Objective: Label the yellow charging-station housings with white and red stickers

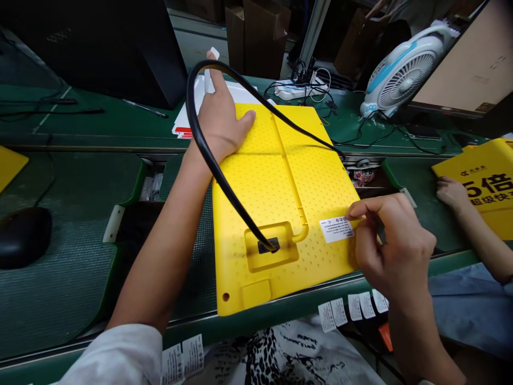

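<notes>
A yellow dimpled plastic panel lies tilted across the bench edge in front of me. A black cable rises from a recess in it, loops past my left wrist and runs off to the right. My left hand rests on the panel's upper left, thumb spread on the surface, index finger stretched past the edge with a white piece at its tip. A white printed label lies flat on the panel's right side. My right hand is curled beside it, index fingertip at the label's upper right corner.
Loose labels hang along the bench's front edge. White sheets lie behind the panel. A power strip, a fan and monitors stand at the back. A mouse is left; another person's hand holds a yellow printed piece at right.
</notes>
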Available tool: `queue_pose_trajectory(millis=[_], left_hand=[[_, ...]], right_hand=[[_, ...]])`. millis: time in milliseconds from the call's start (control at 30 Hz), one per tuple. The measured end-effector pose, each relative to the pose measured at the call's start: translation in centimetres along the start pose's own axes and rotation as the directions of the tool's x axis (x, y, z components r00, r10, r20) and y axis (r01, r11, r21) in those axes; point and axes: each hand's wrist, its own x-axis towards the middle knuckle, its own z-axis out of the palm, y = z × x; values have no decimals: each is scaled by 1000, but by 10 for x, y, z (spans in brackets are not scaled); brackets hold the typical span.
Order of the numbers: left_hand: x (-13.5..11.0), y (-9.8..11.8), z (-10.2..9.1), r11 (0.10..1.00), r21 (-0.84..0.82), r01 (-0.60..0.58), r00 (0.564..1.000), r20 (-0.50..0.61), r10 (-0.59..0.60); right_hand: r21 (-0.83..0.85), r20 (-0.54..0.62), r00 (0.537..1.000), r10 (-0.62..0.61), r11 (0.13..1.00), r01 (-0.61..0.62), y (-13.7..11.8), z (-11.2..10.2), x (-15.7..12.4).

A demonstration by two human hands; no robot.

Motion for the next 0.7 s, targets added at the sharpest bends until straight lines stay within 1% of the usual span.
queue_pose_trajectory(millis=[67,100,133,167,267,333,433,567,700], left_hand=[[0,0,-1,1000,9,-7,1000,1,7],[0,0,-1,1000,10,-9,1000,-1,9],[0,0,0,1000,8,-9,1000,-2,9],[0,0,0,1000,4,-9,1000,-4,9],[1,-1,1,1000,-10,-13,1000,-4,13],[2,-2,1,1000,-8,-18,1000,-7,17],[3,-4,3,1000,-1,-10,1000,-14,10],[2,-3,4,1000,-22,-3,1000,-16,3],[1,-1,2,1000,-29,-6,1000,-5,6]], right_hand=[[46,64,998,16,999,-19,1,0,1],[81,96,995,37,996,-44,2,0,0],[110,104,992,68,991,-79,3,0,-2],[126,87,990,109,985,-119,4,1,-4],[112,-44,977,207,973,-201,6,3,-9],[98,-67,977,203,976,-196,6,5,-11],[89,-48,985,165,983,-161,5,5,-10],[96,-64,988,140,986,-134,4,4,-9],[97,-38,993,115,989,-110,3,3,-10]])
